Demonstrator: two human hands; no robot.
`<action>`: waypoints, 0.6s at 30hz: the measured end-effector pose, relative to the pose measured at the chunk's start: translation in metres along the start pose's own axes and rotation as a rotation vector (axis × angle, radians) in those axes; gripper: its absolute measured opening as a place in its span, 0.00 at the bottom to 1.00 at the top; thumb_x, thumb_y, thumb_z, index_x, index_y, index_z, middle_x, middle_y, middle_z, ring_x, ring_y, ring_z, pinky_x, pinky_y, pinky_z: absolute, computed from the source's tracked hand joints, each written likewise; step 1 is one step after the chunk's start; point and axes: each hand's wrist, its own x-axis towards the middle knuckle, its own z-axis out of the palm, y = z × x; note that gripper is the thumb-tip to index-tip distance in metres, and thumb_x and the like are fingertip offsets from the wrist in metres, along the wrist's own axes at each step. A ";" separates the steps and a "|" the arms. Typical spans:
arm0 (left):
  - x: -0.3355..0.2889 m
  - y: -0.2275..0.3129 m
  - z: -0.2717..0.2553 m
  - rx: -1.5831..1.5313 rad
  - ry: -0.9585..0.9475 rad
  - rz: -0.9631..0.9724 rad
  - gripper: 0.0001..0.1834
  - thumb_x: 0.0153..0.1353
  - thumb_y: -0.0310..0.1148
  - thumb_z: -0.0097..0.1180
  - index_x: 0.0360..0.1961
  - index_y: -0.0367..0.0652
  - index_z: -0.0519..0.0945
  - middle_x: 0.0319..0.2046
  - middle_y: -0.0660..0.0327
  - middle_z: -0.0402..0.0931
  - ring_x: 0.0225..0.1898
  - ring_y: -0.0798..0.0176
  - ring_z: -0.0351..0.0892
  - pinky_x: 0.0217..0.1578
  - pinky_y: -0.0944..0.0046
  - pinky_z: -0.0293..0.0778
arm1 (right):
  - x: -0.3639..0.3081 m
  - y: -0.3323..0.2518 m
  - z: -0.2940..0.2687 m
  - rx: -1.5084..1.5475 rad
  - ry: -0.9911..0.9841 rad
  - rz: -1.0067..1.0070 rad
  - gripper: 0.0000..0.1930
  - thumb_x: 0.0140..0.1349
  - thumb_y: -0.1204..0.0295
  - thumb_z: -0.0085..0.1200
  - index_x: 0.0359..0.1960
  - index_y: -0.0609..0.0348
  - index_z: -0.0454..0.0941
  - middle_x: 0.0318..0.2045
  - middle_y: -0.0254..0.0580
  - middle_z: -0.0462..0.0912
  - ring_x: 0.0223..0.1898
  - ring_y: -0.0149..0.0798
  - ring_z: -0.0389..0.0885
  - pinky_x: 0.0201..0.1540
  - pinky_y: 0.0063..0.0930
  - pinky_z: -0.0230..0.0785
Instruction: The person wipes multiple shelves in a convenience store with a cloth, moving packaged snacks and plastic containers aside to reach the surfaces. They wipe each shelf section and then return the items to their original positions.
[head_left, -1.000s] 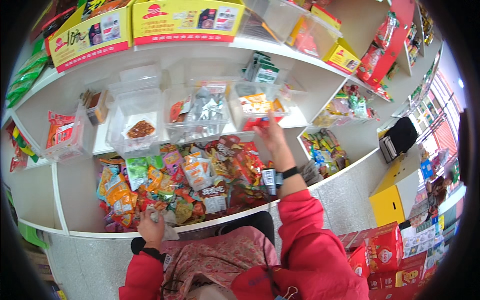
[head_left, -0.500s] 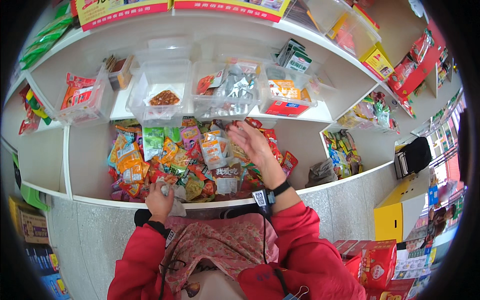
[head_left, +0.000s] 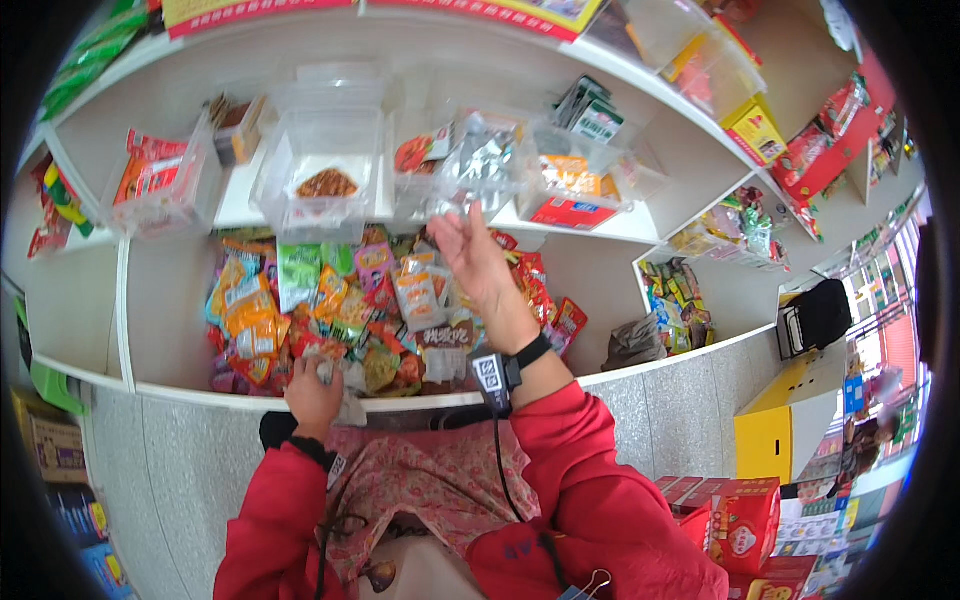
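My left hand [head_left: 313, 396] rests at the front edge of the lower compartment, its fingers closed around a crumpled pale grey cloth [head_left: 351, 409]. Beneath and beyond it spreads a heap of colourful snack packets [head_left: 252, 318]. My right hand [head_left: 475, 262] is raised over the back of that heap, fingers apart, and nothing shows in it. Just past its fingertips stands a clear plastic bin with silver packets [head_left: 482, 160] inside. A small clear tub with orange-and-white packets [head_left: 420, 300] lies among the snacks, left of my right wrist.
On the upper shelf, a clear bin [head_left: 318, 215] holds a few brown packets; others hold red packs [head_left: 150, 175] and an orange-red box [head_left: 572, 207]. White dividers [head_left: 126, 315] flank the compartment. A grey bag [head_left: 636, 343] sits to the right. Red boxes [head_left: 742, 530] stand behind my right elbow.
My right hand has moved up and slightly left toward the upper bins, its fingers lifting. Something dark reddish at its fingertips no longer shows. The left hand stays nearly in place with the cloth.
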 end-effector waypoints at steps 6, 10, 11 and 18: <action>-0.008 -0.001 -0.001 0.043 -0.030 -0.049 0.15 0.49 0.43 0.60 0.36 0.50 0.77 0.37 0.58 0.73 0.33 0.48 0.78 0.30 0.49 0.72 | 0.006 0.002 0.030 -0.009 -0.083 -0.016 0.32 0.63 0.51 0.48 0.51 0.75 0.62 0.48 0.59 0.75 0.50 0.46 0.77 0.48 0.22 0.76; -0.003 0.001 -0.003 -0.039 -0.039 -0.067 0.15 0.49 0.44 0.61 0.35 0.50 0.77 0.36 0.59 0.73 0.33 0.50 0.78 0.30 0.50 0.73 | -0.014 0.031 0.044 -0.201 -0.111 0.032 0.30 0.64 0.52 0.47 0.51 0.72 0.63 0.45 0.55 0.76 0.45 0.42 0.79 0.48 0.24 0.76; -0.003 0.002 -0.004 -0.012 -0.059 -0.080 0.15 0.49 0.44 0.61 0.36 0.50 0.78 0.37 0.60 0.73 0.33 0.51 0.78 0.31 0.51 0.73 | -0.019 0.042 0.048 -0.264 -0.150 0.091 0.30 0.63 0.52 0.49 0.52 0.70 0.64 0.47 0.52 0.75 0.44 0.38 0.78 0.47 0.25 0.73; -0.005 0.002 -0.006 -0.064 -0.059 -0.087 0.15 0.49 0.44 0.60 0.36 0.50 0.77 0.37 0.60 0.74 0.35 0.52 0.78 0.33 0.51 0.74 | -0.032 0.085 0.081 -0.245 -0.090 0.063 0.23 0.62 0.55 0.53 0.47 0.63 0.69 0.40 0.44 0.77 0.39 0.35 0.79 0.41 0.23 0.73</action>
